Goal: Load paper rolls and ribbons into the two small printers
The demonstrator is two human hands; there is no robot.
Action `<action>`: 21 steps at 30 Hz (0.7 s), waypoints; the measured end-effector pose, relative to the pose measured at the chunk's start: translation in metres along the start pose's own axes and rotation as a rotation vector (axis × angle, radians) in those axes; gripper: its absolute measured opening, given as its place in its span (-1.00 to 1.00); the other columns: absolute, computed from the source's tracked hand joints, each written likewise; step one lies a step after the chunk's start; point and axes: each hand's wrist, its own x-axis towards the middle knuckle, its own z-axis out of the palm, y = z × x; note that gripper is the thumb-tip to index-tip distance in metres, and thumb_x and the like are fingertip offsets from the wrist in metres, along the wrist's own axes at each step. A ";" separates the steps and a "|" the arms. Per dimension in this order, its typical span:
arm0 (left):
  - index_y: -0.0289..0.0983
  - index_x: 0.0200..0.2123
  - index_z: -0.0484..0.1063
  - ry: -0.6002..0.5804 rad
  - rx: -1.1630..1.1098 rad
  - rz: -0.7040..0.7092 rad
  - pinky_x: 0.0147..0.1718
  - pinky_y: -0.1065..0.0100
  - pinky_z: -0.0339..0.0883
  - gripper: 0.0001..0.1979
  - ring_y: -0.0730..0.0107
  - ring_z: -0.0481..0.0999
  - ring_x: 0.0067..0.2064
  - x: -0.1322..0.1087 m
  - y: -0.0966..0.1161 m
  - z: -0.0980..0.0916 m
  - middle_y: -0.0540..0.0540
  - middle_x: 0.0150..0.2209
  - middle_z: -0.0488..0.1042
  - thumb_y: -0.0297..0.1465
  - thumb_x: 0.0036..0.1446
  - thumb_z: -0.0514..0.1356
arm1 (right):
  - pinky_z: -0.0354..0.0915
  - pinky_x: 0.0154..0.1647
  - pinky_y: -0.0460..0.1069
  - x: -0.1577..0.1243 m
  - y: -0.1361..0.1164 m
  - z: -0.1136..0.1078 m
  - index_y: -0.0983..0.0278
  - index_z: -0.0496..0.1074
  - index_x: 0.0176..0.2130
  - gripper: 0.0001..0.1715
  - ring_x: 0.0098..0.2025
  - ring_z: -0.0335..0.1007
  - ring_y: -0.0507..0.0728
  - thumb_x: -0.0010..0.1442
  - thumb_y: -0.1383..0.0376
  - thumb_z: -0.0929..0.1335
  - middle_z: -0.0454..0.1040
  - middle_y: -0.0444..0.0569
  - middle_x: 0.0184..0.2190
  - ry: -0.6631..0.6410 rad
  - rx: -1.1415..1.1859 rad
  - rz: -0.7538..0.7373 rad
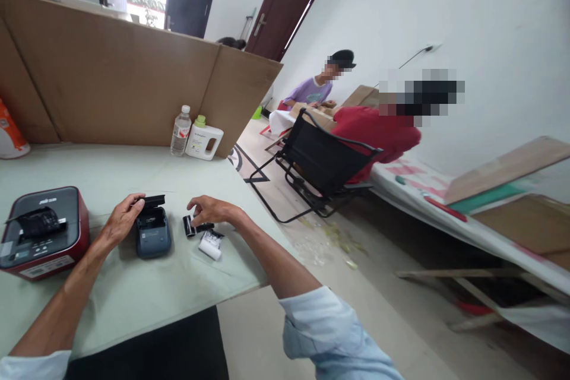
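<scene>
A small dark blue label printer (154, 240) stands on the table with its lid (154, 201) raised. My left hand (124, 219) pinches the left end of that lid between thumb and fingers. To the right of the printer, my right hand (210, 211) arches over small rolls, its fingers apart and pointing down. Just under its fingertips is a black roll (189, 226); whether they touch it I cannot tell. Another black piece (205, 227) lies partly beneath the hand. Nearer to me rests a white roll (210, 249) with a printed strip beside it.
A larger red and black printer (44, 231) sits at the left. A cardboard screen (124, 83) borders the table's back, with a water bottle (180, 132) and a white jug (203, 141) before it. Beyond, two people sit near a black folding chair (327, 151).
</scene>
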 end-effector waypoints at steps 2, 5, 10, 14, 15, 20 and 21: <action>-0.26 0.03 0.53 0.005 0.002 0.005 0.09 0.13 0.38 -0.39 0.07 0.54 0.03 0.000 -0.001 0.000 -0.16 -0.05 0.60 0.08 0.15 0.16 | 0.38 -0.34 -0.08 0.001 -0.001 -0.005 0.27 0.58 -0.13 -0.52 -0.37 0.53 0.07 -0.12 0.42 0.56 0.64 -0.13 -0.36 -0.044 0.114 -0.008; -0.27 0.05 0.53 0.003 -0.003 0.004 0.09 0.11 0.37 -0.38 0.07 0.54 0.02 0.001 -0.003 0.001 -0.17 -0.04 0.60 0.08 0.16 0.15 | 0.38 -0.35 -0.09 -0.002 0.002 -0.003 0.30 0.58 -0.15 -0.54 -0.38 0.52 0.06 -0.13 0.44 0.52 0.63 -0.12 -0.38 -0.030 0.282 -0.009; -0.27 0.06 0.52 -0.004 -0.019 -0.003 0.12 0.10 0.35 -0.37 0.06 0.53 0.04 0.001 -0.007 0.002 -0.17 0.01 0.59 0.08 0.15 0.16 | 0.44 -0.25 -0.02 -0.018 0.017 0.029 0.30 0.48 0.00 -0.40 -0.26 0.56 0.13 -0.09 0.32 0.50 0.66 0.02 -0.19 0.163 0.561 0.002; -0.27 0.06 0.51 -0.006 -0.007 -0.008 0.10 0.12 0.36 -0.37 0.08 0.54 0.03 0.000 -0.005 0.003 -0.17 0.02 0.59 0.08 0.16 0.14 | 0.44 -0.11 0.04 -0.035 0.026 0.067 0.28 0.44 0.03 -0.34 -0.12 0.55 0.18 -0.07 0.18 0.52 0.62 0.04 -0.11 0.381 0.684 0.017; -0.26 0.06 0.51 -0.006 -0.001 -0.007 0.11 0.11 0.36 -0.38 0.08 0.54 0.03 -0.001 -0.004 0.003 -0.17 0.03 0.59 0.08 0.16 0.14 | 0.44 -0.09 0.04 -0.037 0.025 0.076 0.28 0.45 0.01 -0.35 -0.12 0.55 0.18 -0.07 0.15 0.52 0.62 0.03 -0.12 0.427 0.711 0.018; -0.28 0.05 0.51 -0.003 0.002 -0.010 0.14 0.11 0.35 -0.36 0.07 0.53 0.06 0.000 -0.003 0.003 -0.19 0.05 0.58 0.09 0.14 0.13 | 0.45 -0.07 0.06 -0.033 0.012 0.101 0.28 0.44 -0.01 -0.34 -0.16 0.55 0.17 -0.13 0.20 0.54 0.64 0.04 -0.15 0.631 0.893 -0.038; -0.29 0.05 0.51 -0.002 -0.001 -0.010 0.14 0.11 0.35 -0.35 0.06 0.53 0.06 0.000 -0.003 0.003 -0.20 0.05 0.58 0.09 0.13 0.13 | 0.45 -0.05 0.07 -0.030 0.009 0.104 0.28 0.41 0.03 -0.31 -0.16 0.55 0.16 -0.11 0.23 0.52 0.65 0.04 -0.14 0.653 0.904 -0.063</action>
